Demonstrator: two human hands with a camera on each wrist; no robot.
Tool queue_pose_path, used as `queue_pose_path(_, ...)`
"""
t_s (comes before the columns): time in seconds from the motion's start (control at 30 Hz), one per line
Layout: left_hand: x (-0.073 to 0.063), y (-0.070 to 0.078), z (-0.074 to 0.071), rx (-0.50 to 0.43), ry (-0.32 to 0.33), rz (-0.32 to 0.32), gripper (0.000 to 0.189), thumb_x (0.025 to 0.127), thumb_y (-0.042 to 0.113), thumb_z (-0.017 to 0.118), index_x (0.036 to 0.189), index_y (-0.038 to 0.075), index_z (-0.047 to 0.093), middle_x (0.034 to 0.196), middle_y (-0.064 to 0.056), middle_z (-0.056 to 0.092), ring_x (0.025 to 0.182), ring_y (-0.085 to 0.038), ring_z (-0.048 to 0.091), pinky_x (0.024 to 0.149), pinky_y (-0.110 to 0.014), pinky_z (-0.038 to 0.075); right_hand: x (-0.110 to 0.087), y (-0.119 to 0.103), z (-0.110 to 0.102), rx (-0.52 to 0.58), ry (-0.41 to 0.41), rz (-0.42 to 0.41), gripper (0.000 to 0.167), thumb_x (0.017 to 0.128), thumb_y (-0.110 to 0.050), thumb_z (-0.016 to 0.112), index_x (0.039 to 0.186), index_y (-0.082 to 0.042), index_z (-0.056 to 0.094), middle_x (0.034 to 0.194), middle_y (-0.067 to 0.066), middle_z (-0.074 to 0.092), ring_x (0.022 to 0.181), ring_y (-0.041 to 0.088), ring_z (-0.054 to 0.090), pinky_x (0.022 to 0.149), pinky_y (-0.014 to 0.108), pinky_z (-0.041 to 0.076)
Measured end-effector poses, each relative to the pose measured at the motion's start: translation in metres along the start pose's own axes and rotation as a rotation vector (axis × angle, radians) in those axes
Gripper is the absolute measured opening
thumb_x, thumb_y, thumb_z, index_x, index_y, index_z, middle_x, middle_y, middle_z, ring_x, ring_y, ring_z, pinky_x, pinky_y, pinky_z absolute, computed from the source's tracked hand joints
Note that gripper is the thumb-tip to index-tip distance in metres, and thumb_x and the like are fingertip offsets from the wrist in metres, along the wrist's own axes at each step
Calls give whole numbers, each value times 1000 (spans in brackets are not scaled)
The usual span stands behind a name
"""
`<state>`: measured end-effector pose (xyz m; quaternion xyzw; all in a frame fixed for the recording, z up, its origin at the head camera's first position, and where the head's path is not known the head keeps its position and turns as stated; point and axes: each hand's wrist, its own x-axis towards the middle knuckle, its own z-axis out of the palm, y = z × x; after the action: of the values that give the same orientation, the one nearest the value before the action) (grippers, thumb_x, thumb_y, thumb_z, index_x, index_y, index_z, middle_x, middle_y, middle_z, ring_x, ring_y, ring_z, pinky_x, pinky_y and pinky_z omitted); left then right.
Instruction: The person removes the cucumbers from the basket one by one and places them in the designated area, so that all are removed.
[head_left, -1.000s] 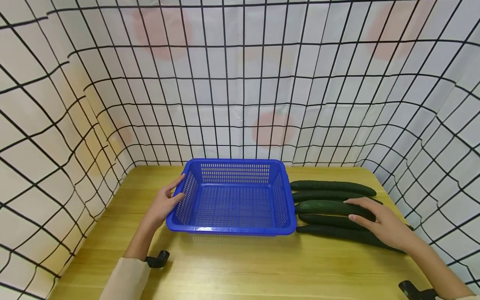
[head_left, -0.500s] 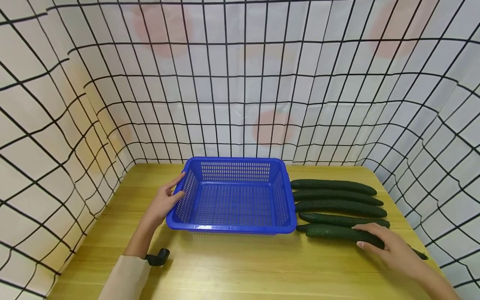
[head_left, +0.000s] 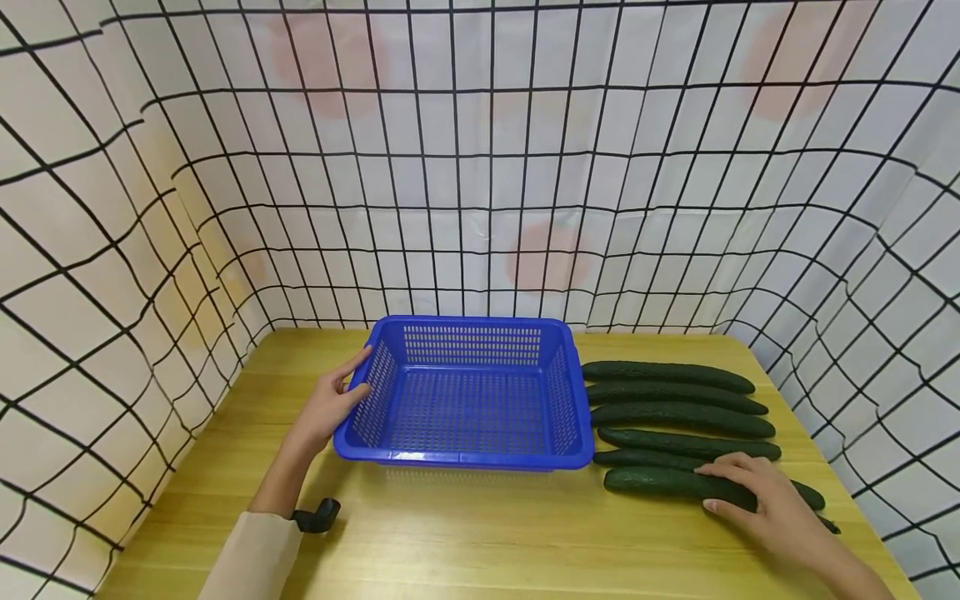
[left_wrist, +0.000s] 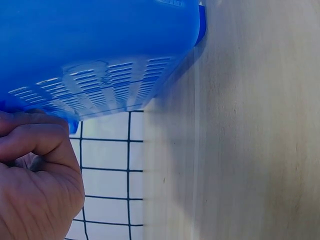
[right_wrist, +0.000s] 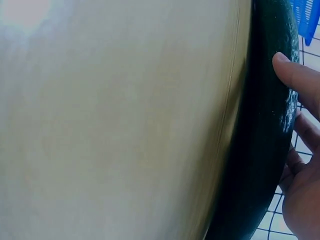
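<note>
My left hand [head_left: 330,404] holds the left rim of a blue plastic basket [head_left: 465,460], thumb on the inner side. The left wrist view shows the curled fingers [left_wrist: 40,142] at the slotted basket wall [left_wrist: 120,82]. No cucumber shows inside the basket. On the right, my right hand [head_left: 772,504] grips the nearest dark green cucumber [head_left: 652,481] from above, around its right half. In the right wrist view the thumb [right_wrist: 295,77] lies along that cucumber [right_wrist: 260,120], close over the wood. Part of its right half is hidden under the hand.
Several more cucumbers [head_left: 682,419] lie roughly parallel in a row behind the held one, left ends close to the basket's right side. The wooden table [head_left: 465,533] is bounded at the back and sides by white cloth with a black grid [head_left: 480,183].
My right hand has carried the cucumber from over the middle of the row toward the table's front, beside the nearest one in the row. The left hand and basket stay in place.
</note>
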<state>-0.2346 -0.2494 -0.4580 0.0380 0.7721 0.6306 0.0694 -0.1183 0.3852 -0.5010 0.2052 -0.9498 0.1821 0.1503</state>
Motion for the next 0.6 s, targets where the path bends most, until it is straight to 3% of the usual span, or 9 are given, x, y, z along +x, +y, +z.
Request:
queue_pose_path(0.3,0,0,-3,9,-12,6,69,103,9,54,164,31,28,130,-39,59,79,-36,76,66,-44,65,5,-2,-2,49,-31,73,36,84,-27,85,117,-35,73,117,-9,66,108,-7,43,77,34,50)
queue_pose_path(0.47,1,-3,-3,72,9,-6,68,104,19,58,163,35,30,121,-38,63,80,-35,76,66,-45,66,11,-6,-7,82,-79,144,31,88,-30,82,117,-30,73,119,-4,69,108,16,56,81,46,54)
queue_pose_path(0.6,-2,-6,-3,120,35,-5,70,102,39,63,163,38,29,128,-33,60,93,-33,74,76,-44,66,18,-9,-13,89,-133,191,29,92,-34,77,120,-24,73,122,2,69,106,32,61,82,50,56)
